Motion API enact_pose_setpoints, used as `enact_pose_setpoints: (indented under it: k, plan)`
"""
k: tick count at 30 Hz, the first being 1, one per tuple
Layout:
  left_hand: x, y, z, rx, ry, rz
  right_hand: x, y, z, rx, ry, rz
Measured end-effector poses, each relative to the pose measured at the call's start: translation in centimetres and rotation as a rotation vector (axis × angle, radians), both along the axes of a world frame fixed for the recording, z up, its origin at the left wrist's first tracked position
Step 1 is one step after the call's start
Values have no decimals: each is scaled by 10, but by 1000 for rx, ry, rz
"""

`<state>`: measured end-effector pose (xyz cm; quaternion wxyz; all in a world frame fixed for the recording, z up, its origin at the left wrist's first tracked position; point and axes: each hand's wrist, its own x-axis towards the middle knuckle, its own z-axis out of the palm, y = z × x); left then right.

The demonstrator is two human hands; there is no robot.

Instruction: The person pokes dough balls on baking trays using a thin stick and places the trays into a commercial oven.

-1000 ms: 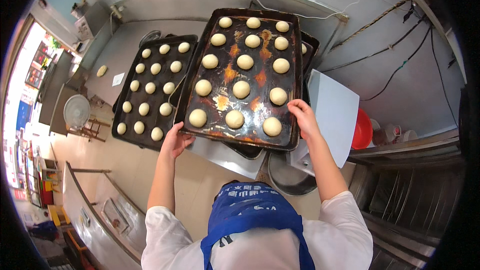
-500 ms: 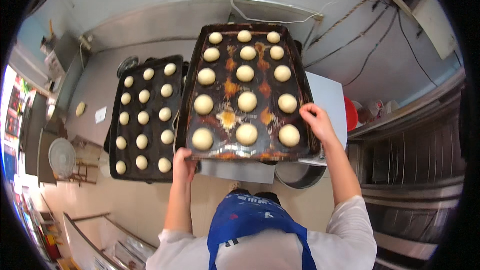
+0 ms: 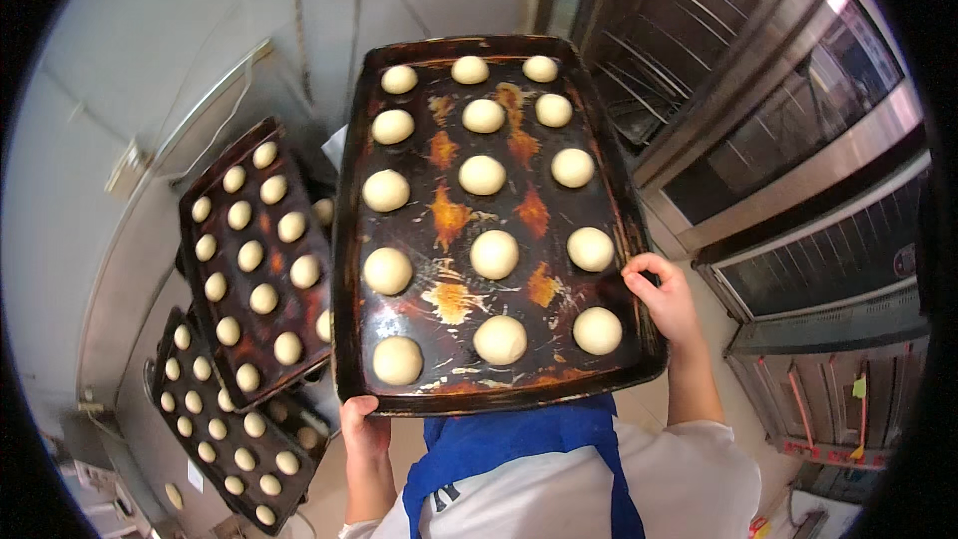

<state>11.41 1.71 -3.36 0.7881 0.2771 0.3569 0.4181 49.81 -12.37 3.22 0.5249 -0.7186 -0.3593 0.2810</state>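
Both my hands hold a dark, stained baking tray (image 3: 534, 269) up in front of me. Several pale round dough balls (image 3: 495, 255) sit on it in rows of three. My left hand (image 3: 365, 439) grips the near left corner, thumb over the rim and its other fingers mostly hidden beneath. At the right edge, my right hand (image 3: 667, 304) pinches the rim between thumb and curled fingers.
To the left, a second tray of dough balls (image 3: 229, 252) partly overlaps a lower tray (image 3: 225, 467), also bearing dough balls. Metal cabinets with wire racks (image 3: 679, 30) and a glass door (image 3: 828, 260) stand at the right. A socket (image 3: 128, 168) is on the wall.
My view has swung right, bringing the racked cabinets ahead. The held tray has come away from the worktop area, uncovering another tray at the left. Both hands keep their grip.
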Motion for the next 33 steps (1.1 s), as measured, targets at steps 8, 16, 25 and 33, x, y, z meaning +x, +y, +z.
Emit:
enact_pose_setpoints:
  k: [8, 16, 25, 33]
  plan:
    - [34, -22, 3, 9, -34, 126, 23, -9, 5, -15, -69, 41]
    - [36, 23, -3, -52, -87, 119, 18, 12, -20, -3, 17, -13]
    - [30, 29, -10, -61, -59, 195, 11, 17, -25, -5, -18, -1]
    - [26, 23, -12, -54, -137, 187, 5, 7, -31, -6, -50, 5]
